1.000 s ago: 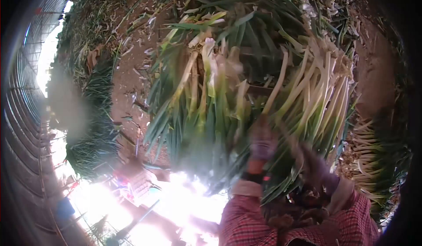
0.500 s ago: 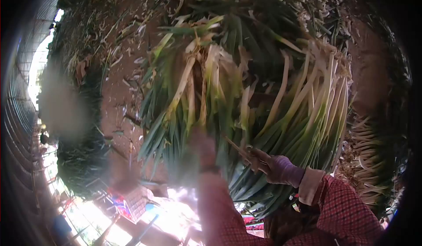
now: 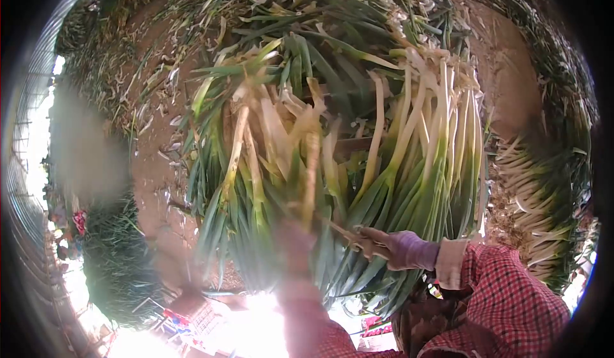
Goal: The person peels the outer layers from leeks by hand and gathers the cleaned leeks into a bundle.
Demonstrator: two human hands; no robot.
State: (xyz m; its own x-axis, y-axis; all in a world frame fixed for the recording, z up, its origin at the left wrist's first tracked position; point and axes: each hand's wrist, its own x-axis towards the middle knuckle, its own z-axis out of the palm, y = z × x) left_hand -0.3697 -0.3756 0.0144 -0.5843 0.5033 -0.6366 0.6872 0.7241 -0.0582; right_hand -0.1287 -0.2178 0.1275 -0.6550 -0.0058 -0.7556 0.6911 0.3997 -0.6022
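Note:
A loose row of long green onions lies before me, white ends up and green leaves toward me. At the lower middle, my left hand is smeared by motion and glare; it appears closed around the leaves of one green onion, whose pale stalk rises from it. To its right, my right hand, in a purplish glove, is closed on a thin, knife-like tool pointing toward the left hand. Its grip is partly hidden by the fingers. More green onions lie on the left side.
Leaf scraps litter the far ground. Another row of green onions lies on the right, and a dark green heap on the left. A crate stands at the lower left beside bright glare. Bare soil shows between.
The view has shifted, so the onions appear farther left. A pale stalk now stands out above my left hand. My right hand keeps its hold on the thin tool.

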